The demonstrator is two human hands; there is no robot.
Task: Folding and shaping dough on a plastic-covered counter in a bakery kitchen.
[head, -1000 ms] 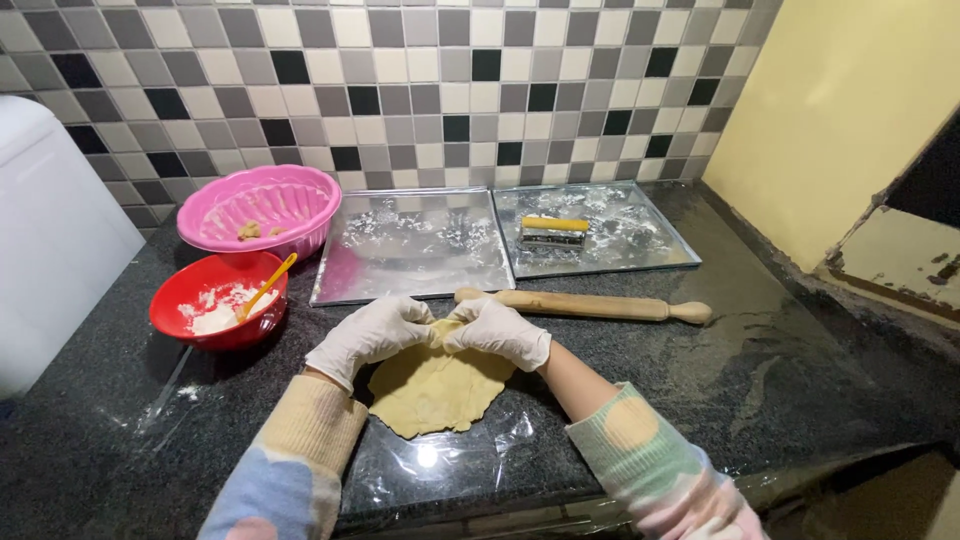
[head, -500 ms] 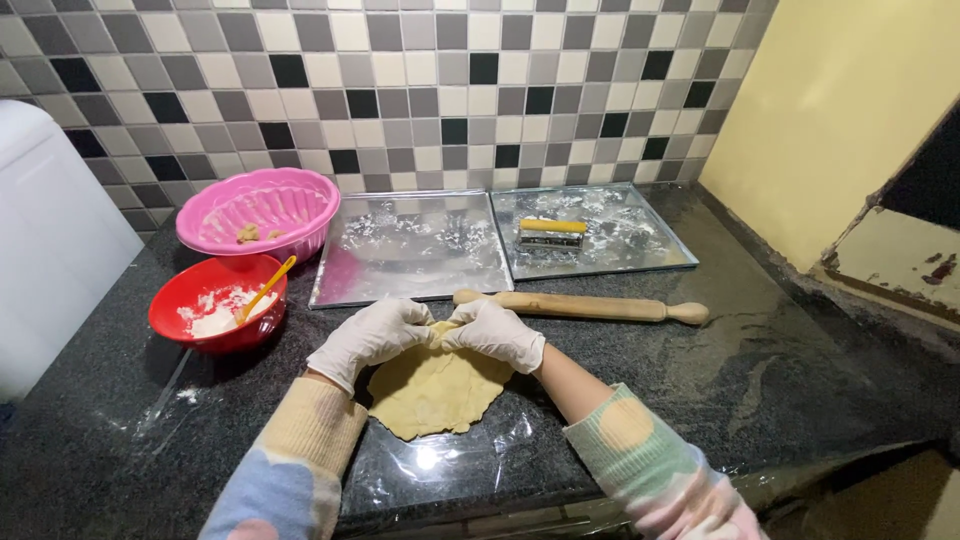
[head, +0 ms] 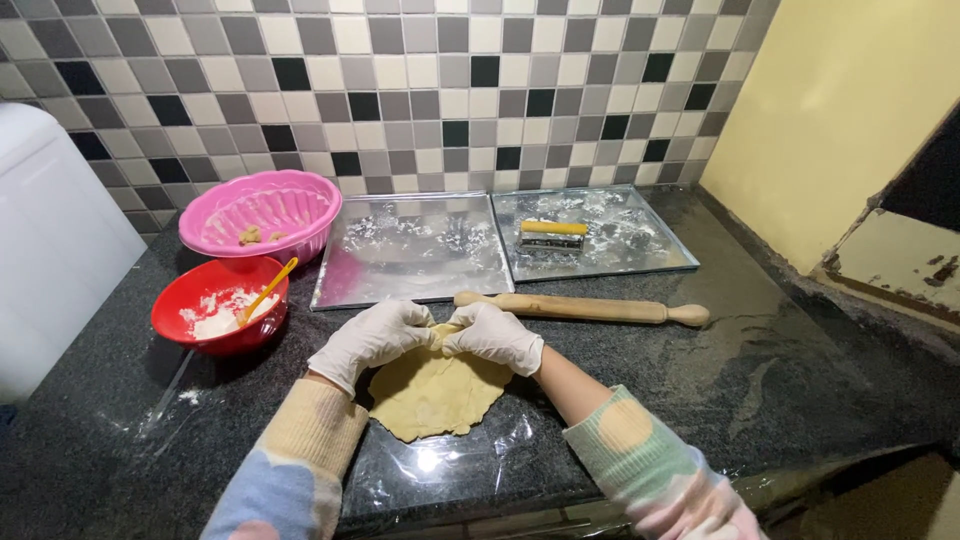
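Both gloved hands, left hand & right hand, pinch flat yellow dough sheet at far edge; lift evenly w/ light grip so it doesn't tear.

Flat yellow dough sheet, ragged-edged, lying on clear plastic film; far edge lifted

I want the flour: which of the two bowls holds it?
The red bowl, nearer the left hand, with the yellow spoon; the pink bowl holds only dough scraps.
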